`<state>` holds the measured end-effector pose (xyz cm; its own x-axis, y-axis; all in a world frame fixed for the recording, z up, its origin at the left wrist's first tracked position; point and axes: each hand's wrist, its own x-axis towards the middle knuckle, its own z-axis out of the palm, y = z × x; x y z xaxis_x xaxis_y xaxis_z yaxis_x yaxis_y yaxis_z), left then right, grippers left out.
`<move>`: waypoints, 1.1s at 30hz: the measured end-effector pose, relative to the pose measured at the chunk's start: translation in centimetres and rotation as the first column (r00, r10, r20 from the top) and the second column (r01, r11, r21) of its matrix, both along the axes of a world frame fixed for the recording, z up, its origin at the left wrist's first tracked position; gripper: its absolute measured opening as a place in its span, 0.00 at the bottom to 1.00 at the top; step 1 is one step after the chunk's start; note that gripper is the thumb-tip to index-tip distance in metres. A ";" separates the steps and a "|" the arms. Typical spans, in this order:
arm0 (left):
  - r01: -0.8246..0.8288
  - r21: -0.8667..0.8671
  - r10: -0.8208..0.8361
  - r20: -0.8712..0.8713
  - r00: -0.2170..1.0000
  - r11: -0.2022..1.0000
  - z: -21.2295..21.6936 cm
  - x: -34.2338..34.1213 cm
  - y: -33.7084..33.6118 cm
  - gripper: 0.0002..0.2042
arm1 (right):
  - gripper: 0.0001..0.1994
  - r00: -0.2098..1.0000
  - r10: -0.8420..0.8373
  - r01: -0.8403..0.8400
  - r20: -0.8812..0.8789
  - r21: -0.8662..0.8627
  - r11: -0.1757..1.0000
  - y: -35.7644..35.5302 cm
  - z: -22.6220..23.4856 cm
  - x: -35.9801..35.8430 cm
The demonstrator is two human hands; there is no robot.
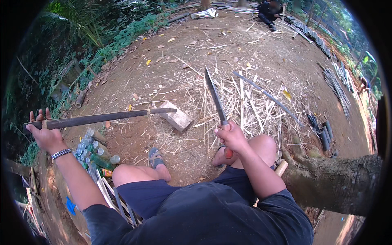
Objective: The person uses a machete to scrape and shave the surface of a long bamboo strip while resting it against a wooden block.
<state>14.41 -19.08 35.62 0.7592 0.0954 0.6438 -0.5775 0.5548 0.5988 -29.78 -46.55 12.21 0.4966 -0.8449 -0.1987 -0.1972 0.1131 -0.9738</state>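
Observation:
A long, dark, slightly curved length of what looks like bamboo [100,118], with pale bands near both ends, lies level across my left hand [47,132]. The thumb is on its near side and the fingertips rise behind it. Its right end is over a pale wooden block [177,117] on the ground; whether they touch I cannot tell. My right hand [232,136] grips a machete [215,97] by its handle, whose red end shows below the fist. The narrow blade points up and away, above a pile of pale shavings and strips [241,104].
A bluish bamboo slat [269,97] lies across the shavings. Glass bottles [98,153] are heaped by my left knee. Dark tubes [325,134] and a thick trunk [339,179] are on the right. Another person [269,12] sits far back, near bamboo poles [308,32].

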 end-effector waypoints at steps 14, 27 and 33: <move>0.102 0.133 -0.122 0.156 0.980 0.986 4.9 -2.9 -2.7 0.18 | 0.16 0.993 0.044 -0.043 -0.109 0.019 0.999 1.8 -0.7 -1.5; 0.335 0.036 -0.336 0.190 0.923 0.941 5.4 -3.4 -2.4 0.23 | 0.17 0.995 0.056 -0.050 -0.080 0.074 0.996 2.2 -3.8 -2.7; 0.362 0.057 -0.366 0.185 0.912 0.930 5.3 -2.8 -2.7 0.23 | 0.16 0.988 0.082 -0.076 -0.131 0.053 0.996 2.2 -3.5 -2.9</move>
<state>11.58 -21.77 40.87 0.6025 -0.1794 0.7777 -0.4414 0.7369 0.5120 -32.65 -44.34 8.72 0.5280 -0.7919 -0.3067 -0.3343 0.1382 -0.9323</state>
